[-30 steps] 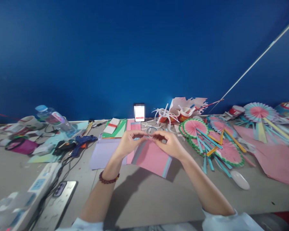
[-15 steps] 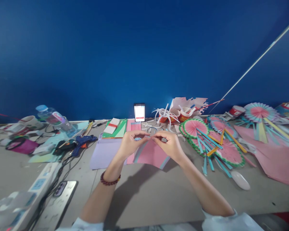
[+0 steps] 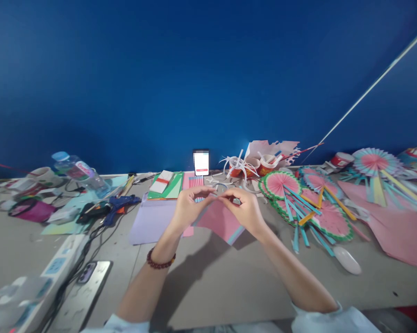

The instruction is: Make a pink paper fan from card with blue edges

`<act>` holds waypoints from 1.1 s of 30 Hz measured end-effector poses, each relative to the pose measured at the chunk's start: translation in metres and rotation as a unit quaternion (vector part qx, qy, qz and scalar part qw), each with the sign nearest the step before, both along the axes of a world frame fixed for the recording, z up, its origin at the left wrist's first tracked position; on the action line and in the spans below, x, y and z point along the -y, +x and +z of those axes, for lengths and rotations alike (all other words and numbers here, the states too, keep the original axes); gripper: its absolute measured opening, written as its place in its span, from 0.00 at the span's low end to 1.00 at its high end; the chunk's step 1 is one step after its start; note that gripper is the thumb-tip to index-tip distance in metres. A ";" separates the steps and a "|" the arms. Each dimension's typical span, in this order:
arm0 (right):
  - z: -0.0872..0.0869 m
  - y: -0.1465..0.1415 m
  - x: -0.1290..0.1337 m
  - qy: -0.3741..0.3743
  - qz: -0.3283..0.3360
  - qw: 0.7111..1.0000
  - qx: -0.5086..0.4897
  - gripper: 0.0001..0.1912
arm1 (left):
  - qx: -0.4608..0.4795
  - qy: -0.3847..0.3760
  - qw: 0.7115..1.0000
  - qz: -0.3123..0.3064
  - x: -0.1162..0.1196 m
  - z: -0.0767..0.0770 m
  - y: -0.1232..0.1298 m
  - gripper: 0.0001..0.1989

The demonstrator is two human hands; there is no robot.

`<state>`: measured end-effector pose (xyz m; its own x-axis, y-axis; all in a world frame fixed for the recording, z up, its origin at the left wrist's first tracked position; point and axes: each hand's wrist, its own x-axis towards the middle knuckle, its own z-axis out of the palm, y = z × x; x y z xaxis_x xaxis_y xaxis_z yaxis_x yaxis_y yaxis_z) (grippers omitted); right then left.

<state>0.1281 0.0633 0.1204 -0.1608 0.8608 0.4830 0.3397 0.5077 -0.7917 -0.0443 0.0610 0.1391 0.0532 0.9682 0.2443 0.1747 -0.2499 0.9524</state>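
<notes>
Both hands meet in front of me over a sheet of pink paper with blue strips along its edges. My left hand pinches the sheet's far edge between thumb and fingers. Close beside it, my right hand grips the same edge, the fingertips of both hands almost touching. The sheet slopes down toward me, its lower corner just above the table. How the far edge is bent between the fingertips is hidden. Behind the hands lies a pink-and-blue striped piece, partly covered.
Folded paper fans lie to the right, near a white computer mouse. Purple paper and a green pack are at left, with a glue gun, a bottle, a power strip and a phone.
The pink sheet has tilted and its left part has curled up between the hands. Both hands keep nearly the same place and pinch.
</notes>
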 end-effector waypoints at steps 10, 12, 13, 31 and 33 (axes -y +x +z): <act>0.003 0.001 0.001 -0.038 0.039 0.998 -0.042 0.06 | 0.053 0.003 0.998 -0.025 -0.003 -0.006 -0.003 0.14; 0.003 0.002 0.000 -0.058 0.041 0.996 -0.057 0.07 | 0.045 0.008 0.999 -0.020 -0.001 -0.004 -0.002 0.14; 0.002 0.002 -0.001 -0.067 0.040 0.995 -0.063 0.07 | 0.039 0.011 0.999 -0.020 0.000 -0.004 -0.001 0.14; -0.007 0.006 -0.011 -0.141 0.073 0.984 -0.078 0.08 | -0.070 0.076 0.995 0.013 0.006 0.000 0.004 0.05; -0.008 0.006 -0.012 -0.134 0.055 0.986 -0.085 0.08 | -0.083 0.068 0.994 0.019 0.005 -0.002 0.002 0.06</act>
<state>0.1338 0.0748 0.1121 -0.1971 0.9426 0.2696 0.1450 0.3000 -0.9429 -0.0419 0.0559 0.1373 0.0682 0.9289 0.3639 0.3391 -0.3646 0.8672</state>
